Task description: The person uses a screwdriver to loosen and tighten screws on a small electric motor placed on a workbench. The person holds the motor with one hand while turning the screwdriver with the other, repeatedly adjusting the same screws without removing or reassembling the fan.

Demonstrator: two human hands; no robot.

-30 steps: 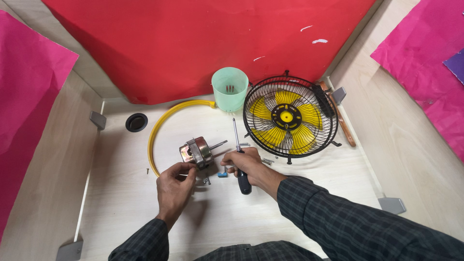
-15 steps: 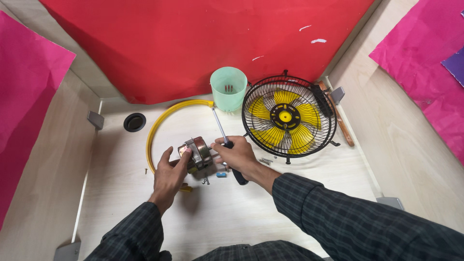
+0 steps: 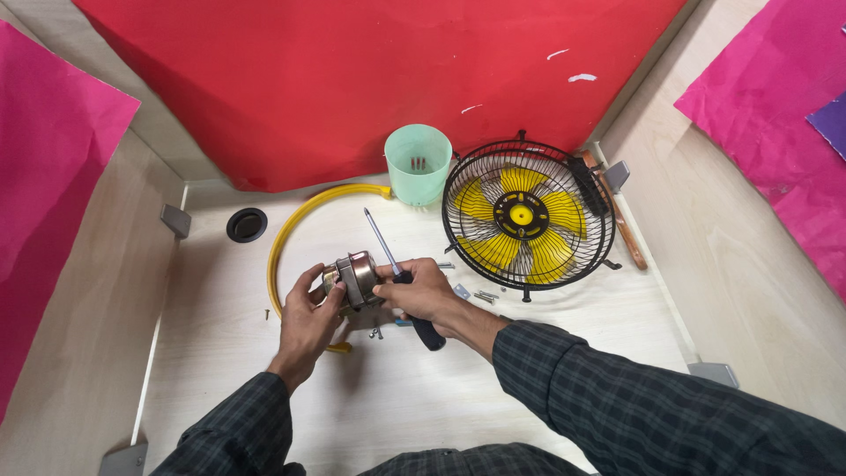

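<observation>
motor (image 3: 354, 277) half hidden between left hand (image 3: 310, 316) and right hand (image 3: 425, 293)

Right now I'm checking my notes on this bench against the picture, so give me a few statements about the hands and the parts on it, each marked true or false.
1. The left hand grips the small metal motor. True.
2. The right hand holds a hammer. False: it holds a screwdriver with a dark handle, shaft pointing up and away from the person.
3. The fan has yellow blades inside a black wire guard. True.
4. The green cup lies tipped over in front of the hands. False: it stands upright at the back, beside the fan.
5. A yellow curved tube lies on the table left of the motor. True.
6. The fan guard rests on the motor. False: the two are apart.
</observation>
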